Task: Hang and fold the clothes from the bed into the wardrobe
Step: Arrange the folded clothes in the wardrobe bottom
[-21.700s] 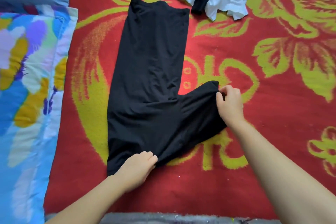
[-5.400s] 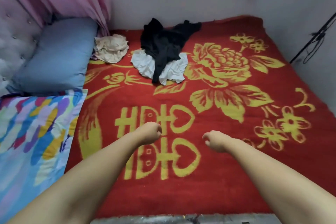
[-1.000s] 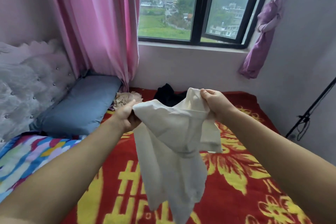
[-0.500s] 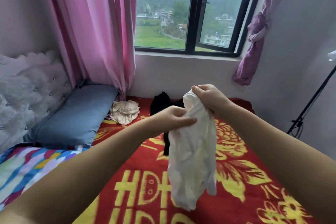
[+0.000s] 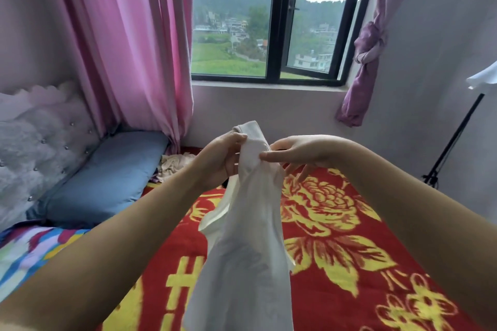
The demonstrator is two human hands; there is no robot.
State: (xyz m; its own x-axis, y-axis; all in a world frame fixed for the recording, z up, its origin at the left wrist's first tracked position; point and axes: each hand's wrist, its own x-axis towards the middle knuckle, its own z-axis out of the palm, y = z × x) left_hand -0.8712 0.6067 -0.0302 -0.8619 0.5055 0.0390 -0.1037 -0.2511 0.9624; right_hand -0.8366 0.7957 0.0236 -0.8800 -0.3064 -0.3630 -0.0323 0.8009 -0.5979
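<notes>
A white garment (image 5: 250,236) hangs in the air in front of me over the red and yellow bed cover (image 5: 336,236). My left hand (image 5: 223,158) grips its top end from the left. My right hand (image 5: 293,153) pinches the cloth from the right between thumb and forefinger, its other fingers spread. A beige garment (image 5: 174,165) lies crumpled at the far end of the bed next to the pillow. A sliver of a black garment (image 5: 226,183) shows behind my left wrist; most of it is hidden.
A blue pillow (image 5: 107,177) leans on the padded headboard (image 5: 35,142) at left, with a multicoloured quilt (image 5: 29,252) below it. Pink curtains (image 5: 129,48) and a window (image 5: 269,21) stand ahead. A black tripod stand (image 5: 451,142) is at the right wall.
My left hand has taken hold of the garment's top end beside my right hand, which now only pinches it. The garment hangs longer and straighter than before.
</notes>
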